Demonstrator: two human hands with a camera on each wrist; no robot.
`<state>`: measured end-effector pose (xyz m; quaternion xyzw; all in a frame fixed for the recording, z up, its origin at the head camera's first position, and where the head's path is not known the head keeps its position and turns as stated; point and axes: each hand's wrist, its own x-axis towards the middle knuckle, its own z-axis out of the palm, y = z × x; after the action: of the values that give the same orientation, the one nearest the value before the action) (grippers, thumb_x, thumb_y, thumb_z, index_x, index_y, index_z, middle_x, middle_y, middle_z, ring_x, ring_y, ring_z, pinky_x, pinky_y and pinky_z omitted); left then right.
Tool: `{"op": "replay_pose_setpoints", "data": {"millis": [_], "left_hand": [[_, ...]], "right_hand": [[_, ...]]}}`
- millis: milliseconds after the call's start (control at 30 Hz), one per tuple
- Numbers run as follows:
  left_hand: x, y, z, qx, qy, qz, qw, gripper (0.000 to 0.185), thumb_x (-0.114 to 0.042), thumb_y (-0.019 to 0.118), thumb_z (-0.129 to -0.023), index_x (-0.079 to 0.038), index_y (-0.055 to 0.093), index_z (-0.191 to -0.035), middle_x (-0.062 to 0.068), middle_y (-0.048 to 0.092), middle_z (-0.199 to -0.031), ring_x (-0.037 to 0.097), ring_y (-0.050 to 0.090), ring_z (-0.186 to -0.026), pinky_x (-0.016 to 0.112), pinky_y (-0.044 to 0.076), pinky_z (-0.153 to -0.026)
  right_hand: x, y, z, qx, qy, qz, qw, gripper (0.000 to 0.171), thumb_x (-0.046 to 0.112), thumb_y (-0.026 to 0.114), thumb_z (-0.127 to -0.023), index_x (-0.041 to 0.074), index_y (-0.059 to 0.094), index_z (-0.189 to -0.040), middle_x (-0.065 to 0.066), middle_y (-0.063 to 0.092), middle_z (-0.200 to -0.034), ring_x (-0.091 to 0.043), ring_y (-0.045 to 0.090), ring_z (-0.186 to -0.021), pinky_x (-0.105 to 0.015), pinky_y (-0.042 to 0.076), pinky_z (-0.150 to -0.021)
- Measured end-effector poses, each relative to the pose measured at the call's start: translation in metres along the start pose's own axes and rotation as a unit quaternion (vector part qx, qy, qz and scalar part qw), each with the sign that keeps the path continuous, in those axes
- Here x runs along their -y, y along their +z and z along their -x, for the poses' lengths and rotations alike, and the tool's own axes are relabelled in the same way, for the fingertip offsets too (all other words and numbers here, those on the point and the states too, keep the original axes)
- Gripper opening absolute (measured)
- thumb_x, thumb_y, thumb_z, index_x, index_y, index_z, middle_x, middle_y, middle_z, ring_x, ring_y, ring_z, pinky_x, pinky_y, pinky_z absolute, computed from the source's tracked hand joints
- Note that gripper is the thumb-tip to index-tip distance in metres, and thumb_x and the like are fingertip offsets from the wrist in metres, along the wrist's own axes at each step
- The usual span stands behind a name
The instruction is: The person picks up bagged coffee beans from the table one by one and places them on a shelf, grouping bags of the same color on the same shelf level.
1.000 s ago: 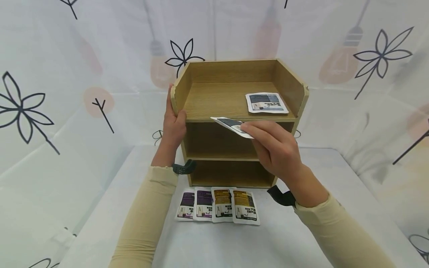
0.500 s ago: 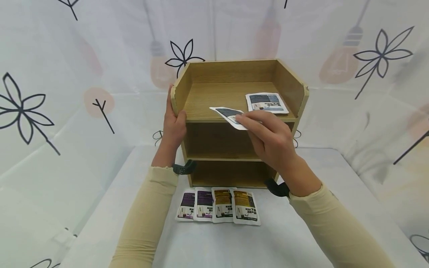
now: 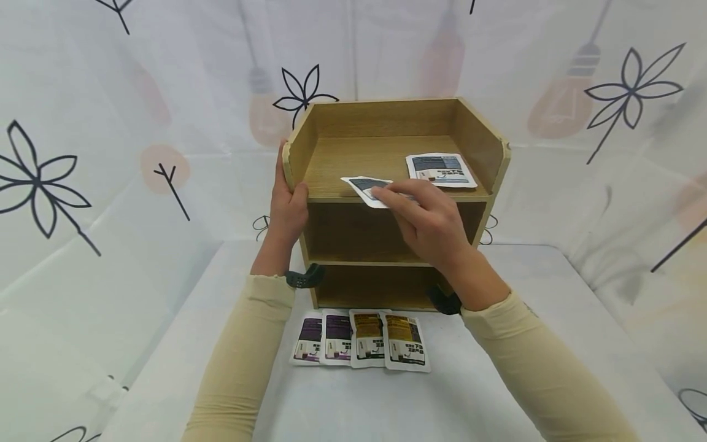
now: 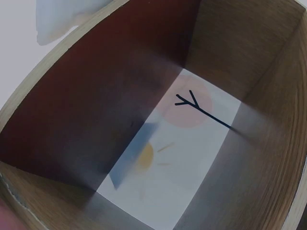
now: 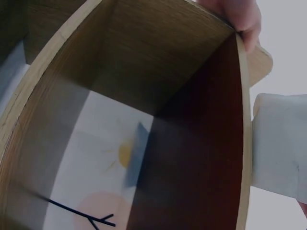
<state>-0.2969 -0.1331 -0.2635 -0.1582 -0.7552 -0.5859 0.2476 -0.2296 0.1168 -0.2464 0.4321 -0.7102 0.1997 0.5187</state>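
My left hand (image 3: 288, 212) grips the front left side panel of a small wooden shelf unit (image 3: 353, 166), thumb in front. Its fingertips (image 5: 237, 17) also show at the panel's edge in the right wrist view. In the fingers of my right hand (image 3: 433, 224) a white sachet (image 3: 364, 190) with a blue-grey label is pinched. The sachet is tilted, just over the front edge of the top shelf, left of the middle. The right wrist view shows its plain white back (image 5: 280, 143). A matching sachet (image 3: 440, 170) lies flat at the right of that top shelf.
Two purple-labelled sachets (image 3: 336, 337) and two brown-and-gold-labelled sachets (image 3: 405, 342) overlap in a row on the white table (image 3: 353, 405), before the unit. Two lower compartments (image 3: 375, 285) open toward the front. A printed white curtain (image 3: 166, 92) hangs behind.
My right hand has moved left and a little up with the sachet, from before the shelf's front edge to over it. My left hand keeps its grip on the panel.
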Motion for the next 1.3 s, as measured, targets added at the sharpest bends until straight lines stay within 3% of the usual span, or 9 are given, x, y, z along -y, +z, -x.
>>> {"op": "replay_pose_setpoints", "data": {"millis": [100,333,533,667,767,1000,1300], "left_hand": [[0.000,0.000,0.000,-0.001,-0.002,0.001,1.0000,0.073,-0.014,0.038,-0.095,-0.047,0.008,-0.153,-0.012,0.027,-0.155,0.016,0.035,-0.136,0.048,0.027,-0.113],[-0.001,0.001,0.000,-0.001,-0.004,0.004,1.0000,0.074,-0.013,0.038,-0.095,-0.054,0.009,-0.149,-0.013,0.027,-0.154,0.015,0.035,-0.135,0.047,0.027,-0.113],[0.000,0.000,0.000,-0.001,-0.010,0.001,0.9999,0.074,-0.013,0.038,-0.095,-0.055,0.009,-0.148,-0.014,0.027,-0.154,0.016,0.036,-0.134,0.047,0.028,-0.113],[-0.001,0.000,0.001,-0.004,-0.012,-0.006,0.9999,0.074,-0.014,0.039,-0.096,-0.057,0.008,-0.147,-0.014,0.027,-0.154,0.016,0.036,-0.134,0.048,0.029,-0.112],[-0.001,0.000,0.001,-0.003,-0.010,-0.007,0.9999,0.073,-0.014,0.039,-0.096,-0.052,0.009,-0.150,-0.013,0.027,-0.154,0.016,0.036,-0.134,0.049,0.029,-0.112],[-0.002,0.000,0.000,-0.002,-0.022,-0.010,0.9997,0.073,-0.013,0.040,-0.097,-0.049,0.008,-0.151,-0.010,0.026,-0.155,0.016,0.036,-0.135,0.047,0.030,-0.113],[-0.033,0.001,0.014,0.000,-0.031,-0.012,0.9995,0.071,-0.009,0.036,-0.097,-0.038,0.007,-0.155,-0.004,0.025,-0.157,0.021,0.034,-0.138,0.045,0.027,-0.115]], "right_hand": [[-0.001,0.004,-0.001,0.010,0.002,-0.002,1.000,0.034,-0.001,0.064,-0.088,0.016,0.068,-0.117,-0.014,0.067,-0.104,-0.028,0.065,-0.097,-0.043,0.055,-0.083],[-0.001,0.010,-0.004,0.032,-0.002,0.000,0.999,0.024,0.007,0.069,-0.087,0.008,0.068,-0.111,-0.012,0.070,-0.105,-0.026,0.067,-0.098,-0.040,0.054,-0.088],[-0.003,0.017,-0.005,0.049,0.024,-0.010,0.998,0.015,0.008,0.070,-0.086,0.004,0.069,-0.101,-0.011,0.072,-0.102,-0.024,0.068,-0.097,-0.038,0.053,-0.089],[-0.004,0.020,-0.007,0.061,0.035,-0.010,0.997,0.017,0.008,0.073,-0.084,0.003,0.072,-0.100,-0.011,0.073,-0.102,-0.025,0.068,-0.099,-0.039,0.053,-0.090],[-0.006,0.021,-0.008,0.074,0.045,-0.007,0.996,0.019,0.009,0.074,-0.083,0.003,0.072,-0.101,-0.011,0.073,-0.103,-0.025,0.067,-0.100,-0.040,0.052,-0.091],[-0.008,0.024,-0.011,0.122,0.076,-0.012,0.990,0.022,0.016,0.070,-0.088,0.005,0.073,-0.107,-0.010,0.070,-0.111,-0.026,0.064,-0.108,-0.041,0.051,-0.095],[-0.012,0.025,-0.019,0.183,0.094,0.000,0.979,0.023,0.015,0.062,-0.093,0.005,0.072,-0.112,-0.012,0.068,-0.115,-0.028,0.062,-0.112,-0.043,0.050,-0.096]]}}
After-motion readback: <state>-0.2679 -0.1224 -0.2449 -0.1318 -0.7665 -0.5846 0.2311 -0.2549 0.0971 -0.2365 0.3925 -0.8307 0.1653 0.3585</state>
